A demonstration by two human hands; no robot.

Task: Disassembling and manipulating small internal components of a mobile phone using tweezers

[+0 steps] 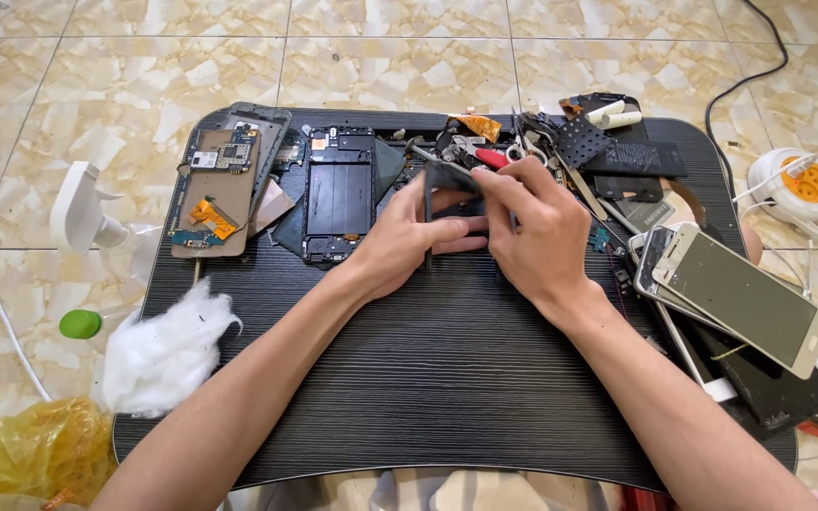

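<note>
Head view, looking down on a dark wood-grain table (447,378) set on a marbled tile floor.

Both hands meet just above table centre. Left hand (407,241): fingers curled round the lower and left edge of a thin dark panel (449,180), thumb across its face. Right hand (537,232): fingertips pinching the same panel along its top edge at 12 o'clock of the hands. Panel is held tilted, lifted off the table; its exact kind cannot be told.

At 10 o'clock of the hands: an opened phone body (338,194), black, internals exposed, lying flat. Further at 9–10 o'clock: a second stripped phone (220,189) with circuit board and orange flex.

At 12–1 o'clock: a clutter of small tools (523,142), one with a red handle, touching one another.

At 3–4 o'clock: a stack of phones (740,298), the top one pale-framed with dark screen up.

At 8 o'clock, on the table's left edge: a wad of white cotton (168,350). Off the table at 9 o'clock: a white spray bottle (82,208). At 2 o'clock on the floor: a white cable reel (797,189).
</note>
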